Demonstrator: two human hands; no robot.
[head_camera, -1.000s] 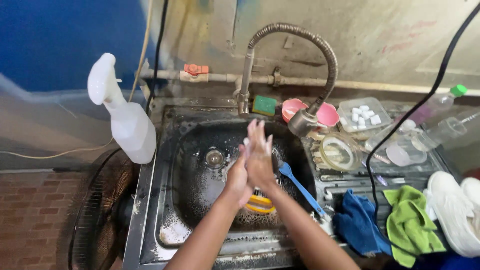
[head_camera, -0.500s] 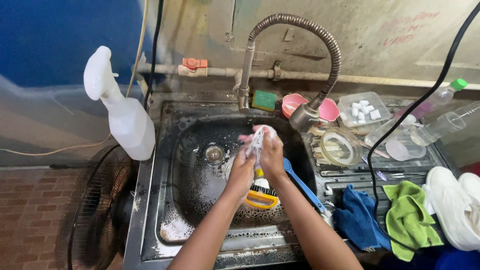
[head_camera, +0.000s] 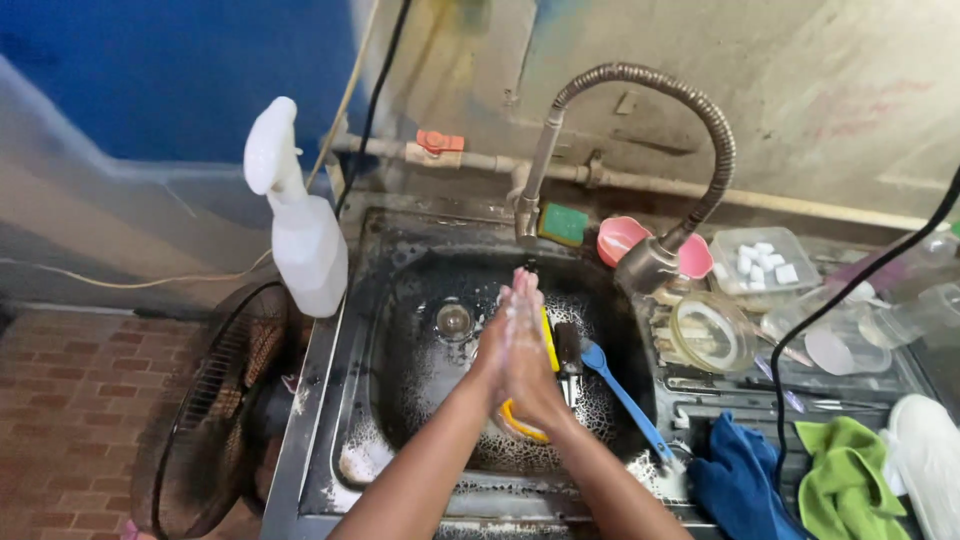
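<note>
I see the left hand (head_camera: 495, 345) and right hand (head_camera: 530, 350) pressed flat together, palm to palm, soapy, fingers pointing far, over the middle of the steel sink (head_camera: 400, 300). They grip nothing. Under them in the basin lie a yellow-handled tool (head_camera: 548, 345) and a blue-handled brush (head_camera: 625, 400) just to the right. White spray bottle (head_camera: 300, 225) stands at the sink's left edge; the flexible faucet (head_camera: 690, 130) arches over the far right.

Soft, even daylight; wet glare on the sink (head_camera: 400, 300) around the pressed hands; edges bend and blur slightly.
</note>
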